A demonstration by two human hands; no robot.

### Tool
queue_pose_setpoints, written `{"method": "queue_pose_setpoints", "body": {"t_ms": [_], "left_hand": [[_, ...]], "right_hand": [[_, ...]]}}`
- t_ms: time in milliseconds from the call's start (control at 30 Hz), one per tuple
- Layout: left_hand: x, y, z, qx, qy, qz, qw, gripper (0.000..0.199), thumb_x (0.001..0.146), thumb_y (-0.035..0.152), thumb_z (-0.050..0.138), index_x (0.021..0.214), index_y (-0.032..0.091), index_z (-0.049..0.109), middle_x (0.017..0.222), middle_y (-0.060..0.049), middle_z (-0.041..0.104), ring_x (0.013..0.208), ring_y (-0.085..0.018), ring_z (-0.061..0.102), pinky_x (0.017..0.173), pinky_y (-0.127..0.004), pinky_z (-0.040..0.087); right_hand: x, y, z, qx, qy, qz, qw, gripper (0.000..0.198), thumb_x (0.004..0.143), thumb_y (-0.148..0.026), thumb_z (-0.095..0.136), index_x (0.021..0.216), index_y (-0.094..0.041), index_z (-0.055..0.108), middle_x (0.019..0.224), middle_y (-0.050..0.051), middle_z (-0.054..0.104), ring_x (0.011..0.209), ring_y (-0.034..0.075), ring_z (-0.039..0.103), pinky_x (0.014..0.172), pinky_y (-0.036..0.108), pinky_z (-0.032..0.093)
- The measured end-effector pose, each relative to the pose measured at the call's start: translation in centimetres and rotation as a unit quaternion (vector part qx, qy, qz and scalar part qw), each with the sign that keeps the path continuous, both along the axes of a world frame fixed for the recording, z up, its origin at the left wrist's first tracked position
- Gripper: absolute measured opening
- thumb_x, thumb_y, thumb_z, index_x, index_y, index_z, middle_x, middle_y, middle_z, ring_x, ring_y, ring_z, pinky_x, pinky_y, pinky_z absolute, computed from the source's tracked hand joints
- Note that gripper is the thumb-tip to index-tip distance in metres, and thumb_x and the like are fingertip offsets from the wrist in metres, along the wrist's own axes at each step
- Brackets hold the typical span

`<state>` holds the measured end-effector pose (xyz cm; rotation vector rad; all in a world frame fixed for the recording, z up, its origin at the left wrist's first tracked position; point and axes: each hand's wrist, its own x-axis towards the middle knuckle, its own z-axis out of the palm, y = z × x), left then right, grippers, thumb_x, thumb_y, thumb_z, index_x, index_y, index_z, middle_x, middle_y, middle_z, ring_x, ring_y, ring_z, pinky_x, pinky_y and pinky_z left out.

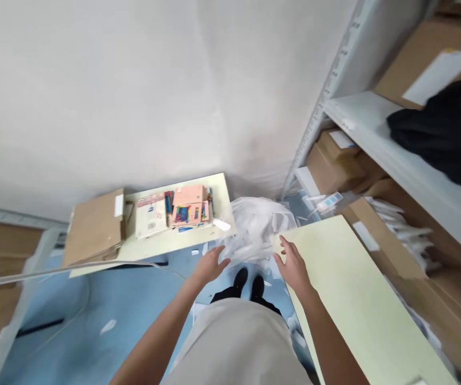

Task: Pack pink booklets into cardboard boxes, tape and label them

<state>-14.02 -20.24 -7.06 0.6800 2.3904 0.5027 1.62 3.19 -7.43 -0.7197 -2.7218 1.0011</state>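
Both of my hands hang in the air with fingers apart and nothing in them. My left hand [213, 266] is near the front edge of the left table [146, 247]. Over the corner of the right table [327, 262] I see my right hand [292, 263], thumb and fingers spread; whether it touches the tabletop I cannot tell. Between and beyond the hands lies a heap of crumpled white plastic [256, 222] on the floor. On the left table are pink boxes or packs [189, 195], a white and red pack [151, 216] and a stack of flat cardboard [96, 224].
A grey shelf rack [359, 112] with cardboard boxes [335, 166] and a black cloth [447, 128] stands at right. Another rack [33, 272] is at left. A pale cord or strip [74, 270] crosses the left side. Paper scraps [108, 326] litter the blue floor.
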Motion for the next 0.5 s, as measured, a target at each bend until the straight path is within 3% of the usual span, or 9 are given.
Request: {"method": "queue_pose_setpoints", "body": {"t_ms": [100, 233, 367, 500], "left_hand": [[1.3, -2.5, -0.1, -0.068, 0.001, 0.033, 0.997, 0.054, 0.083, 0.041, 0.05, 0.131, 0.016, 0.049, 0.131, -0.017, 0.056, 0.12, -0.031, 0.054, 0.096, -0.043, 0.042], [3.0, -4.9, 0.0, -0.138, -0.054, 0.069, 0.986, 0.06, 0.082, 0.041, 0.05, 0.135, 0.014, 0.045, 0.133, -0.02, 0.054, 0.123, -0.035, 0.051, 0.096, -0.046, 0.041], [3.6, -6.3, 0.6, -0.112, -0.061, 0.119, 0.985, 0.06, 0.08, 0.043, 0.051, 0.134, 0.017, 0.046, 0.133, -0.018, 0.054, 0.123, -0.033, 0.05, 0.095, -0.044, 0.042], [2.8, -7.6, 1.0, -0.097, -0.038, 0.156, 0.982, 0.06, 0.081, 0.044, 0.049, 0.135, 0.018, 0.046, 0.133, -0.017, 0.055, 0.123, -0.032, 0.051, 0.095, -0.041, 0.043]], "right_hand": [[-1.8, -0.3, -1.1, 0.008, 0.014, 0.065, 0.998, 0.052, 0.088, -0.033, 0.042, 0.139, -0.021, 0.036, 0.121, 0.013, 0.054, 0.103, 0.023, 0.059, 0.086, 0.039, 0.049], [-3.4, -1.4, -1.4, -0.015, -0.025, 0.182, 0.983, 0.048, 0.089, -0.032, 0.041, 0.136, -0.021, 0.039, 0.117, 0.011, 0.059, 0.1, 0.023, 0.061, 0.082, 0.036, 0.051], [-5.1, -2.6, -1.1, -0.003, -0.087, 0.292, 0.953, 0.041, 0.09, -0.029, 0.043, 0.13, -0.022, 0.048, 0.112, 0.009, 0.063, 0.097, 0.022, 0.063, 0.082, 0.034, 0.05], [-7.9, -4.6, -0.6, 0.039, -0.115, 0.357, 0.926, 0.04, 0.09, -0.027, 0.044, 0.129, -0.022, 0.05, 0.115, 0.009, 0.063, 0.098, 0.022, 0.062, 0.083, 0.033, 0.048]]}}
